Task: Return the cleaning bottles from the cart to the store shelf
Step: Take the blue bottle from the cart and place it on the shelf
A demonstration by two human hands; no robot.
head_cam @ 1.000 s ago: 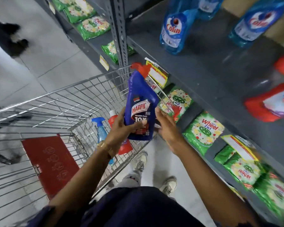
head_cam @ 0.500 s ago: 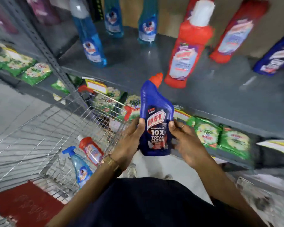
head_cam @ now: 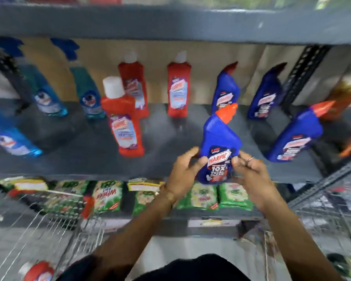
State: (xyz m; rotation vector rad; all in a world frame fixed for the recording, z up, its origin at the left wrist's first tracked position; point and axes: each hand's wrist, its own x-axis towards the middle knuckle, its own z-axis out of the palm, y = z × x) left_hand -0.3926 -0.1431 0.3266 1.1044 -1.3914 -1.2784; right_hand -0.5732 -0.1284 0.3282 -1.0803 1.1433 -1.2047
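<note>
I hold a dark blue Harpic bottle (head_cam: 219, 142) with an orange-red cap upright over the front edge of the grey store shelf (head_cam: 160, 142). My left hand (head_cam: 183, 175) grips its left side and my right hand (head_cam: 249, 173) its right side, near the label. On the shelf stand three more blue Harpic bottles (head_cam: 294, 136), three red bottles (head_cam: 126, 126) and several blue spray bottles (head_cam: 47, 98). The wire cart (head_cam: 49, 224) is at lower left, with a red bottle (head_cam: 39, 271) showing in it.
Green detergent packets (head_cam: 105, 195) and yellow price tags line the lower shelf. A shelf board (head_cam: 170, 19) runs overhead. A black slotted upright (head_cam: 300, 78) stands at the right, and wire mesh (head_cam: 332, 209) at lower right. Pale floor lies below.
The view has swung up to face the shelf head-on. Both hands have carried the blue bottle up and right, from beside the cart to over the shelf's front edge.
</note>
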